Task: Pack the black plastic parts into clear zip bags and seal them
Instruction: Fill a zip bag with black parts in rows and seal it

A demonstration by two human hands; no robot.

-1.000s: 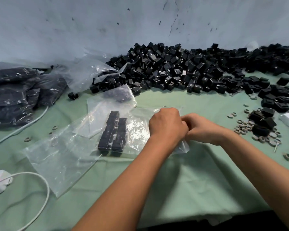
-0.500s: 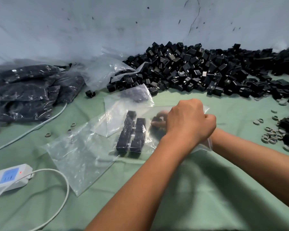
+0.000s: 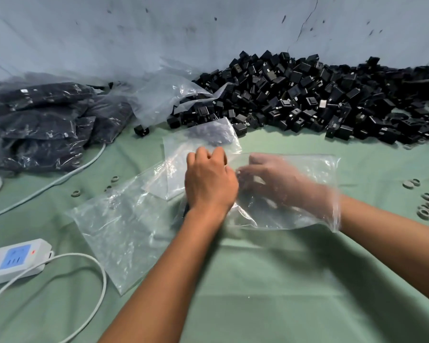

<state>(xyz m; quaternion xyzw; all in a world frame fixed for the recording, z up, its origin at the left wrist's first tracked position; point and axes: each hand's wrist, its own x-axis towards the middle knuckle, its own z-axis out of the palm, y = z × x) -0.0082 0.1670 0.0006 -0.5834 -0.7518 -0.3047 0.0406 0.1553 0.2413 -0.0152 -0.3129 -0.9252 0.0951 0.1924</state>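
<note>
At table centre, right hand (image 3: pixel 278 180) inside bag (image 3: pixel 307 194), fingers spread loose, arranging parts. Left hand (image 3: pixel 209 180) curls, pinching bag's edge to steady it. Loose parts (image 3: pixel 307 95) heaped at one o'clock.

A matt green cloth (image 3: pixel 270 280) is spread over the table, creased in places. Thin clear plastic film, glossy and wrinkled, makes up the zip bag (image 3: pixel 295 194) (a hand is seen through it). The heaped parts (image 3: pixel 307 95) are moulded in black plastic, mostly dull with faint sheen. A smooth white plastic power strip (image 3: pixel 13 261) is seen at left.
</note>
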